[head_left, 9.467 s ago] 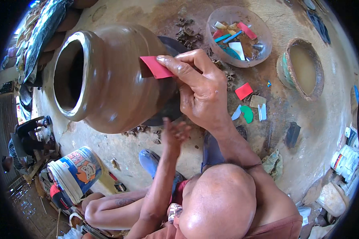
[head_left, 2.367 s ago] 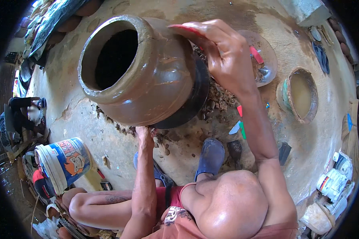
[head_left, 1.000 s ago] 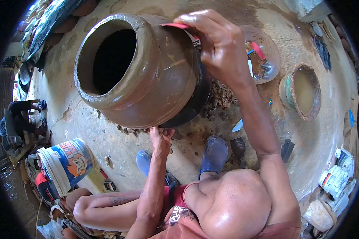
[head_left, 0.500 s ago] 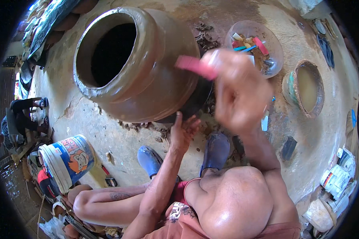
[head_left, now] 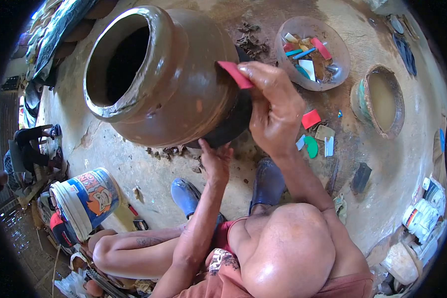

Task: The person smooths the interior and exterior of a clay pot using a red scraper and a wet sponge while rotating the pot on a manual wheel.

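A large wet brown clay pot (head_left: 184,84) with a wide mouth tilts toward the left in the head view, its inside dark. Beneath it is a dark round base (head_left: 221,128). My left hand (head_left: 216,161) is at the near edge of this base, thumb and fingers apart, touching it from below. Between thumb and fingers, my right hand (head_left: 278,107) pinches a flat red scraper (head_left: 235,74). The scraper's far edge meets the right side of the pot wall.
A clear plastic tub (head_left: 287,30) of colourful scraper pieces stands beyond my right hand. A bowl of cloudy water (head_left: 384,99) is farther right. Loose pieces, among them a red one (head_left: 311,119), lie on the floor. A bucket (head_left: 87,198) stands left; another person (head_left: 30,149) sits farther left.
My right hand has moved left and slightly down, bringing the red scraper from above the pot's side to its wall. My left hand has shifted slightly left along the base.
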A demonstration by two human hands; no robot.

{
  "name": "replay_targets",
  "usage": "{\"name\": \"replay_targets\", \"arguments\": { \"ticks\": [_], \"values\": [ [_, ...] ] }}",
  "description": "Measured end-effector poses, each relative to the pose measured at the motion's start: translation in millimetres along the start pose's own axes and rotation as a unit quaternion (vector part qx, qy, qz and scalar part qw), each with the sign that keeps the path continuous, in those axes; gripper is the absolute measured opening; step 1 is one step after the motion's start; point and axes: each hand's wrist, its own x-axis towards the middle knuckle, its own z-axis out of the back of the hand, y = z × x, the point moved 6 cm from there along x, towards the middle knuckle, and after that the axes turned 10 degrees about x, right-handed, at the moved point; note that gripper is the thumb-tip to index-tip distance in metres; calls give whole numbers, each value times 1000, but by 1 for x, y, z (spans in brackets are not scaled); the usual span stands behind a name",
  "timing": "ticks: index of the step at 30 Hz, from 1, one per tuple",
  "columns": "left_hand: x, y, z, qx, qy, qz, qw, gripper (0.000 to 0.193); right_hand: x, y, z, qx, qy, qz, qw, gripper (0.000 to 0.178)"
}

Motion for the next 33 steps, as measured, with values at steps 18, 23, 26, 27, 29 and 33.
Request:
{"name": "replay_targets", "arguments": {
  "ticks": [18, 23, 26, 27, 29, 33],
  "values": [
    [52, -101, 45, 0, -118, -59, 991, 44, -19, 9, 22, -8, -58, 36, 998, 36],
    [78, -119, 63, 118, -77, -278, 950, 49, 11, -45, -6, 51, -68, -61, 995, 44],
    [49, -78, 31, 120, -169, -125, 970, 59, 4, -29, 3, -20, -47, -35, 998, 38],
    [34, -62, 16, 63, -147, -103, 982, 62, -2, -26, 3, -9, -43, -34, 998, 43],
    [14, -22, 7, -16, -15, -37, 999, 69, -2, -14, -1, 15, -43, -45, 998, 43],
    [-47, 34, -52, 115, 64, 121, 984, 76, -17, -13, 5, 13, -25, -65, 997, 41]
  ]
}}
